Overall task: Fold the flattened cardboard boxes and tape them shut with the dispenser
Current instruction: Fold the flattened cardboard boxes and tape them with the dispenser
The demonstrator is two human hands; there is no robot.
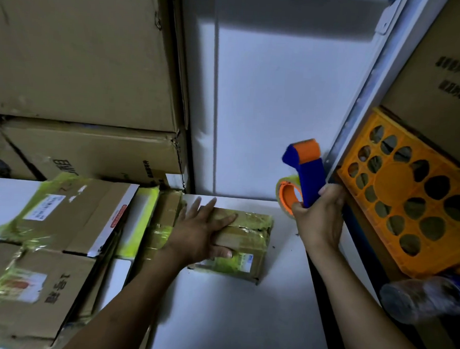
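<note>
At the far left, big cartons [84, 49] stand stacked against the wall. Nearer, on the left part of the white table [230, 319], several taped boxes [63, 214] lie packed close together, their seams bound in yellowish tape. Just right of them sits a small box [249, 257], folded up, with tape already across its top and sides. The left hand [202, 231] lies flat on its top, fingers straight and spread, thumb along the near edge. It presses the box to the table rather than gripping it.

Further right, above the table's far right corner and apart from the box, the right hand [319, 220] is wrapped round the blue handle of the dispenser [302, 172]. The dispenser is held upright with its orange head up, and the roll [288, 195] sits low on its left. Right again, an orange crate [407, 203] leans on a shelf.

The taping of this box looks to be the step in hand, with the dispenser lifted off between strips or after the last one. If a seam is left open, the next move calls for bringing the head down onto it while the flat hand keeps the box from sliding. If not, the box wants pushing left to join the pile.
</note>
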